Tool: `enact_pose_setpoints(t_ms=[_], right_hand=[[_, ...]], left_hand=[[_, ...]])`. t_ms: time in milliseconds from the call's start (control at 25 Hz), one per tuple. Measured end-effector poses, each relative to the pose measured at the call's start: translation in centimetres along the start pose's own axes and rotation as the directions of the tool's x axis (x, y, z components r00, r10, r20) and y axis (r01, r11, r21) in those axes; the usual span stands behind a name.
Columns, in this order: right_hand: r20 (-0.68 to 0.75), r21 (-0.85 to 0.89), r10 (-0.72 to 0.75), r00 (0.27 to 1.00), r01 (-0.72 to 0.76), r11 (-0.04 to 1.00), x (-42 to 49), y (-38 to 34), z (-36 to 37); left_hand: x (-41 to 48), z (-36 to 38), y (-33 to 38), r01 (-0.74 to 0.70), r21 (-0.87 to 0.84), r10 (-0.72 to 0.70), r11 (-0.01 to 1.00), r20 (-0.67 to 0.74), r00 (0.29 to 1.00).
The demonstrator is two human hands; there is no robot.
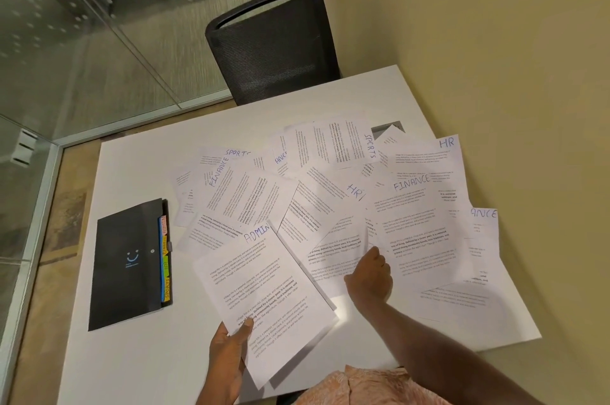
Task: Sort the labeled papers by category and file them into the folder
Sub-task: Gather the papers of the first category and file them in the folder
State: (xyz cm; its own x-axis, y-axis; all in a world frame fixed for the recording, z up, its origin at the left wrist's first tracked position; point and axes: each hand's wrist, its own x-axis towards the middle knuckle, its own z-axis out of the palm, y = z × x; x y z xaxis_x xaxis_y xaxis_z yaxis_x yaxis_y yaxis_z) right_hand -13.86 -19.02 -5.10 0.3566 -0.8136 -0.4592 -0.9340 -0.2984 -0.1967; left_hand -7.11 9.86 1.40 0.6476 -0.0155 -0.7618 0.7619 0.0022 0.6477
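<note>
Firstly, left grip [231,348]: clenched on the near corner of the ADMIN sheets [264,289], thumb on top, fingers beneath. We hold this small stack lifted and tilted over the near middle of the bench [132,365]. At least two leaves show, the top one headed ADMIN in blue ink.

Right grip [369,279]: fingers curled, grasping the lower left edge of the FINANCE sheet [419,233], which lies on top of the spread just right of our stack. Our forearm reaches in from the near right, above a peach garment [363,385].

Loose papers [313,180]: a fanned, overlapping heap over the middle and right of the bench, printed text with handwritten headings. Legible among them:
- HR sheet [425,157], far right
- SPORTS sheet [350,144], turned sideways at the far edge
- central HR sheet [330,196], partly covered
- left FINANCE sheet [244,196], slanted

Other headings are covered or cut off.

Folder [128,266]: black, lying flat on the left of the bench, just beside the heap's left edge. Coloured tabs [165,259] run along its right side. We read HR and SPORTS; the others are too blurred.

Surroundings: black mesh chair [274,41] at the far side of the bench; glass partition [66,25] to the left; pale wall [495,41] to the right.
</note>
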Motion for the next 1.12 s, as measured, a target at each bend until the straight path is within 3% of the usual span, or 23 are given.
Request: enact_pose_setpoints(t_ms=[320, 440, 520, 800, 1120], right_hand=[[0.027, 0.290, -0.024, 0.999, 0.015, 0.957, 0.1, 0.4, -0.2], [-0.030, 0.108, -0.073, 0.997, 0.076, 0.991, -0.3, 1.1, -0.1], [-0.049, -0.002, -0.038, 0.998, 0.038, 0.999, -0.6, 1.4, -0.1], [-0.042, -0.115, -0.034, 0.999, 0.029, 0.993, 0.5, 0.3, 1.3], [0.016, -0.019, -0.009, 1.000, 0.009, 1.000, -0.1, -0.4, 0.9]], left_hand=[[-0.2, -0.7, -0.2, -0.008, -0.027, 0.008, 1.000, -0.015, 1.000], [-0.3, -0.6, -0.4, -0.013, -0.021, 0.012, 1.000, -0.010, 1.000], [-0.4, -0.5, -0.5, -0.009, -0.018, 0.009, 1.000, -0.004, 1.000], [-0.4, -1.6, -1.1, 0.007, 0.006, -0.007, 1.000, -0.025, 1.000], [-0.4, -2.6, -1.5, 0.003, -0.024, -0.003, 1.000, -0.021, 1.000]])
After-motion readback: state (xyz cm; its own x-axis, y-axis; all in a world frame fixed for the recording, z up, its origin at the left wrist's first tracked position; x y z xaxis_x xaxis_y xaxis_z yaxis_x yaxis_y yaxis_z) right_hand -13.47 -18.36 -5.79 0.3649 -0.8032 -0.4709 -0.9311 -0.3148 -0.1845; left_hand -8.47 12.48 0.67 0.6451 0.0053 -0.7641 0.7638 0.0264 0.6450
